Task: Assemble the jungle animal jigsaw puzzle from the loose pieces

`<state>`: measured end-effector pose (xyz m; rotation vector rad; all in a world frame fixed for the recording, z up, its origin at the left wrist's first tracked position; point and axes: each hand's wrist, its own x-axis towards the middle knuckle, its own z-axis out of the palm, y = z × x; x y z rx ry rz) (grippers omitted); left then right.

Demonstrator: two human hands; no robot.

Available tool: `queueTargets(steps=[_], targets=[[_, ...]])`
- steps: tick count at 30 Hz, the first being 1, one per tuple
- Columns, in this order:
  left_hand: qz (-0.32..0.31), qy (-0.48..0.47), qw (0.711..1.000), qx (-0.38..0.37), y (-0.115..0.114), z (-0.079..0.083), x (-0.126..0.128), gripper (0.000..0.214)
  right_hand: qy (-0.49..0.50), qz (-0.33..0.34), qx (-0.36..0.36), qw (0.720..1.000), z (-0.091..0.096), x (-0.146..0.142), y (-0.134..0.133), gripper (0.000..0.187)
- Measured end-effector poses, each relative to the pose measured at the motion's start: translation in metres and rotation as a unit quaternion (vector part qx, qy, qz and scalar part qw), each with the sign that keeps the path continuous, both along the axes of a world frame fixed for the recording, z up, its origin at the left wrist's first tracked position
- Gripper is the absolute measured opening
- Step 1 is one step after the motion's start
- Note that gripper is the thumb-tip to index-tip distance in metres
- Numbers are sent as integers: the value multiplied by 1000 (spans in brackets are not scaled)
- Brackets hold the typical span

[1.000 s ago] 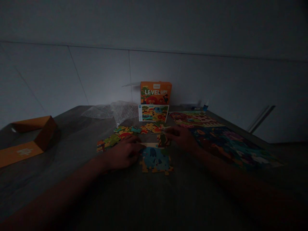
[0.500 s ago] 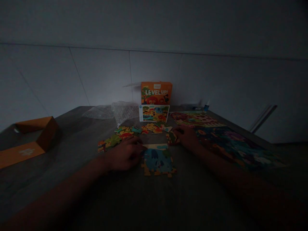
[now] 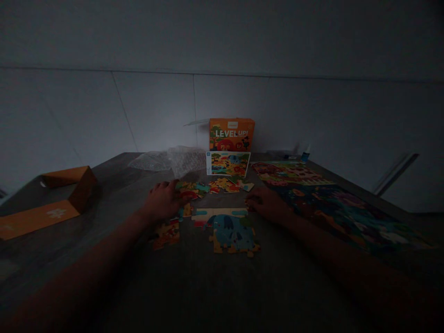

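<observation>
Two bare hands are at work over the table (image 3: 215, 286) in your single head view, in dim light. Take the joined elephant section (image 3: 234, 233) as the clock's centre: it lies flat near you, with a pale strip along its far edge. Your left hand (image 3: 163, 201) is at ten o'clock, fingers bent, at the near end of some loose puzzle pieces (image 3: 189, 190); you cannot tell whether they pinch one. Your right hand (image 3: 267, 203) is at two o'clock, just beyond the section, fingers curled; the gloom hides whether they grip a piece. At nine o'clock from the section, and apart from it, lies a lion-coloured cluster (image 3: 168, 235), partly below your left wrist. More loose pieces (image 3: 227, 185) sit at twelve, before an upright picture card (image 3: 228, 164) and the orange LEVEL UP! box (image 3: 231, 135) behind it. Clear bubble wrap (image 3: 187, 159) lies at eleven, an open orange carton part (image 3: 34, 222) farther off at nine, and a dark blue picture panel (image 3: 347, 212) at three.
</observation>
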<state>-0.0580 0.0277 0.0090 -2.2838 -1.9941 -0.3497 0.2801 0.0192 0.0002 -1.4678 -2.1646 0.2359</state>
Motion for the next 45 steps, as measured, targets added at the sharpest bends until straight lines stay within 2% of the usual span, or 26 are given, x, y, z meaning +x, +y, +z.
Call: queueTargets(steps=[3,6,11,17,24,26,29,32,34,36,39,42,45], targets=[[-1,-7,999,-47,4,-1,-6,64,3,20,-5,1000,0,-1,-1,24],[-21,-16,999,-37,4,2,-3,49,19,17,-19,999,-1,-1,-2,25],[-26,-42,998,-25,6,3,-1,50,11,12,-24,1000,-1,-1,-2,22],[-40,-80,996,-13,4,3,2,40,12,13,-24,1000,-1,-2,-2,21],[-104,-100,989,31,-6,4,12,35,22,22,-37,999,-2,0,-1,21],[-105,-101,989,32,-7,6,13,35,20,20,-28,999,-1,0,-1,21],[-44,-100,993,44,-8,11,12,37,18,23,-15,999,0,0,-2,19],[79,-51,994,47,-9,15,7,47,27,26,-22,999,0,0,-2,18],[149,-16,988,20,-10,14,3,52,31,21,-27,999,0,0,-2,17],[178,-6,984,-16,-9,12,-1,56,27,16,-28,999,-1,0,-2,17],[137,-13,991,-3,-5,6,-3,57,22,20,-28,999,-2,0,-1,18],[24,-16,999,27,1,0,-2,54,17,21,-25,999,-3,0,0,18],[-68,-15,997,16,5,-6,0,49,18,21,-21,999,-3,1,0,18]])
